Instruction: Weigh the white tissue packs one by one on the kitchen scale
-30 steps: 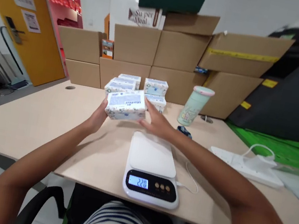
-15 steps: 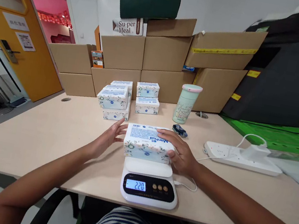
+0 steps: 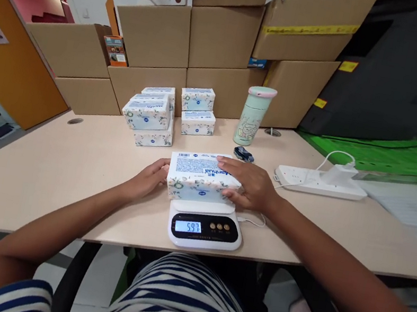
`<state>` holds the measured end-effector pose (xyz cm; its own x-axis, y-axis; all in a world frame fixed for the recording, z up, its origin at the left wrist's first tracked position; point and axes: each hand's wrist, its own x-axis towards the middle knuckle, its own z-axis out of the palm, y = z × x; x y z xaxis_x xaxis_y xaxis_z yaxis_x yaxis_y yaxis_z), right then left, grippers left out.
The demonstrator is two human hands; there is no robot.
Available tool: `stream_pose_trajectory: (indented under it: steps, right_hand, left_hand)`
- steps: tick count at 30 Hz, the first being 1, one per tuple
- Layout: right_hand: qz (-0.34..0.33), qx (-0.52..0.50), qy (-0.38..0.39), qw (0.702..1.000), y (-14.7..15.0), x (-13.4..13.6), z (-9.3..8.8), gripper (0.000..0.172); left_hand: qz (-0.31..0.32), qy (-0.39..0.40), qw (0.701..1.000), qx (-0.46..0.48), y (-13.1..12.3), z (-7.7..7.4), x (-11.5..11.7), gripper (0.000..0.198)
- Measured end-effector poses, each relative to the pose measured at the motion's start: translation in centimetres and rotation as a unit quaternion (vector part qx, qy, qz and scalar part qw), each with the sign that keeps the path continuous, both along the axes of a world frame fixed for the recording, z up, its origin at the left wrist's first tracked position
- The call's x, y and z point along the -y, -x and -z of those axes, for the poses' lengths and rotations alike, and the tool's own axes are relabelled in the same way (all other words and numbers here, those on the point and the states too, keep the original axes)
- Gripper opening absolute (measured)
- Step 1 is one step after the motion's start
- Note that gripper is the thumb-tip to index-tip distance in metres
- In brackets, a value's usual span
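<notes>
A white floral tissue pack (image 3: 186, 191) with blue "Manhua" lettering rests on the back part of a white digital scale (image 3: 178, 238). The lit display seems to read 597, with the decimal point unclear. Against the pack's left end is my left hand (image 3: 153, 176), its fingertips partly hidden behind the pack. My right hand (image 3: 254, 185) wraps the right end, fingers over the top and thumb on the front face. Farther back stand more tissue packs, a left stack (image 3: 147, 114) and a right stack (image 3: 197, 123).
Right of the stacks stand a mint-green tumbler (image 3: 253, 118) and a small dark object (image 3: 243, 154). A white power strip (image 3: 297, 179) lies to the right, with a cable (image 3: 261, 220) at the scale. Cardboard boxes (image 3: 152, 36) line the back.
My left hand has closed in on the pack's left end, where its fingers were spread before. The scale reading has changed from about 220. The camera has tilted downward.
</notes>
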<state>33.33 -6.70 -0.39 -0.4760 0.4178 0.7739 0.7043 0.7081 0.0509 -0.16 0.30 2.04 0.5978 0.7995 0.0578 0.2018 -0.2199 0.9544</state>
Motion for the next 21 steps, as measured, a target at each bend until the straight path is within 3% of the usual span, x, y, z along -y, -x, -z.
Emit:
stream_pose_trajectory:
  steps: [7,13,19,21]
  right_hand:
    - [0.044,-0.049,-0.052,0.996,-2.1,0.2,0.1,0.079]
    - [0.021,-0.071,-0.091,0.993,-2.2,0.1,0.0,0.066]
    - [0.054,-0.071,-0.107,0.990,-3.1,0.3,-0.4,0.064]
    - [0.063,-0.091,-0.108,0.988,-3.7,0.3,-0.4,0.064]
  left_hand:
    - [0.005,0.023,1.000,0.017,-0.3,1.0,-0.5,0.066]
    - [-0.011,0.047,0.999,0.025,-0.1,1.7,-1.3,0.068]
    - [-0.015,0.099,0.993,0.063,-0.2,1.2,-0.9,0.095]
    - [-0.019,0.095,0.993,0.070,-0.2,1.1,-0.6,0.089]
